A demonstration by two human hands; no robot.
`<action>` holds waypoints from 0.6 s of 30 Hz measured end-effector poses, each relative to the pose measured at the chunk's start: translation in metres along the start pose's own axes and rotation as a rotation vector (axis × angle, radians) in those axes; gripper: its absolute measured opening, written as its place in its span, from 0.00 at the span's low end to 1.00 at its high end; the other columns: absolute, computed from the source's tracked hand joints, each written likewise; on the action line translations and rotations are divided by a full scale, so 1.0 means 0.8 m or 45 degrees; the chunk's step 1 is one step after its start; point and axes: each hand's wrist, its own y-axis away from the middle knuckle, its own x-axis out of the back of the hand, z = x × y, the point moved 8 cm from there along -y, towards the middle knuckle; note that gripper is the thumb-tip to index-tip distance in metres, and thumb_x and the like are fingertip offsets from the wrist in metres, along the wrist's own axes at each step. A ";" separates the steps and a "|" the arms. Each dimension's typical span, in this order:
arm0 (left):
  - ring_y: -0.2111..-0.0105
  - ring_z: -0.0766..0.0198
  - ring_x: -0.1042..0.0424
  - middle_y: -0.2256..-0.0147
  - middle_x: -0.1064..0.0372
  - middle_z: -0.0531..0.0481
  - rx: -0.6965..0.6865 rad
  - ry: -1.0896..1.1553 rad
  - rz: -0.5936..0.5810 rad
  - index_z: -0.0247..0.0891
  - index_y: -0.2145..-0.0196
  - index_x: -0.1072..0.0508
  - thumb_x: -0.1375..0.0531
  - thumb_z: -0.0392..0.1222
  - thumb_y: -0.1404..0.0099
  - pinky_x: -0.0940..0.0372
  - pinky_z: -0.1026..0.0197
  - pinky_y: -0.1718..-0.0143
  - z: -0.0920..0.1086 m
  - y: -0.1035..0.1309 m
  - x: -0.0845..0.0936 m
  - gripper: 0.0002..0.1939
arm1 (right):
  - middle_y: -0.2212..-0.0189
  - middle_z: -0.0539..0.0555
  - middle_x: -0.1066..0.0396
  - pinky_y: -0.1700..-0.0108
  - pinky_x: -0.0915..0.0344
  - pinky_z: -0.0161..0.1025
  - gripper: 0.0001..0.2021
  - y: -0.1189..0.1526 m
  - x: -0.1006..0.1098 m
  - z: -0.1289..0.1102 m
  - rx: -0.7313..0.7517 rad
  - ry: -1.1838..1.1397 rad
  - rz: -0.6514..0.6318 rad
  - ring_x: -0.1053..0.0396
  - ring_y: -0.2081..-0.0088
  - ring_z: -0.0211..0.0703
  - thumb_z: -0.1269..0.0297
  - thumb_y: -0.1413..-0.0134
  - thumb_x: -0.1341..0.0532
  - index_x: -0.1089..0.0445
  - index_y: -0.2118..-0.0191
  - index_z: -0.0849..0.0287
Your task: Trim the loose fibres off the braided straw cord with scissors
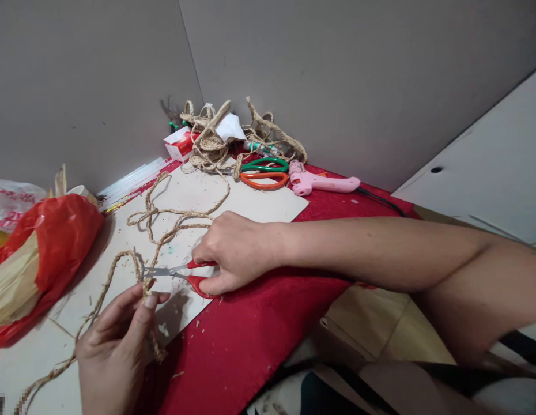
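My left hand (121, 340) pinches a braided straw rope (97, 300) between thumb and fingers, low over a white sheet (259, 210). A short end of the rope dangles below the thumb. In my right hand (233, 248) is a pair of small red-handled scissors (194, 282). Their blades point left and reach the rope just above my left fingertips; whether they are parted around it I cannot make out. Further lengths of the rope loop across the sheet, and a line of it runs back to a tangled bundle at the far corner.
At the back lie a rope bundle (210, 147), green- and orange-handled scissors (265, 181), a pink glue gun (324, 183) and a red-white box (179, 144). Clear sticks (134, 178) lie by the wall. A red plastic bag (69, 230) with pale husks stands left. Red cloth (250, 323) covers the table.
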 end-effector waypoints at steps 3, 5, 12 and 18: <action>0.70 0.62 0.27 0.69 0.22 0.47 0.005 -0.016 0.010 0.40 0.62 0.21 0.30 0.48 0.52 0.32 0.69 0.71 -0.003 -0.003 0.003 0.19 | 0.79 0.55 0.27 0.75 0.58 0.35 0.18 0.001 0.001 -0.001 0.006 0.087 -0.044 0.37 0.78 0.38 0.51 0.49 0.45 0.26 0.73 0.60; 0.73 0.64 0.28 0.70 0.22 0.48 0.021 0.040 -0.010 0.41 0.63 0.22 0.30 0.47 0.53 0.33 0.69 0.73 -0.006 -0.006 0.002 0.18 | 0.78 0.56 0.27 0.74 0.58 0.35 0.19 0.001 0.001 -0.003 0.014 0.143 -0.068 0.35 0.77 0.40 0.50 0.48 0.45 0.26 0.72 0.61; 0.86 0.76 0.48 0.75 0.32 0.54 0.317 0.519 -0.439 0.39 0.67 0.27 0.31 0.39 0.52 0.48 0.72 0.88 -0.016 -0.010 -0.029 0.13 | 0.77 0.57 0.26 0.74 0.58 0.36 0.18 0.002 -0.008 -0.009 0.047 0.130 -0.131 0.38 0.78 0.37 0.51 0.47 0.45 0.27 0.72 0.61; 0.88 0.76 0.56 0.85 0.49 0.61 0.461 0.520 -0.440 0.39 0.67 0.27 0.32 0.43 0.48 0.55 0.72 0.90 -0.025 -0.010 -0.028 0.12 | 0.78 0.55 0.27 0.75 0.60 0.37 0.18 0.004 -0.005 -0.008 0.048 0.103 -0.121 0.38 0.78 0.37 0.52 0.48 0.45 0.26 0.72 0.60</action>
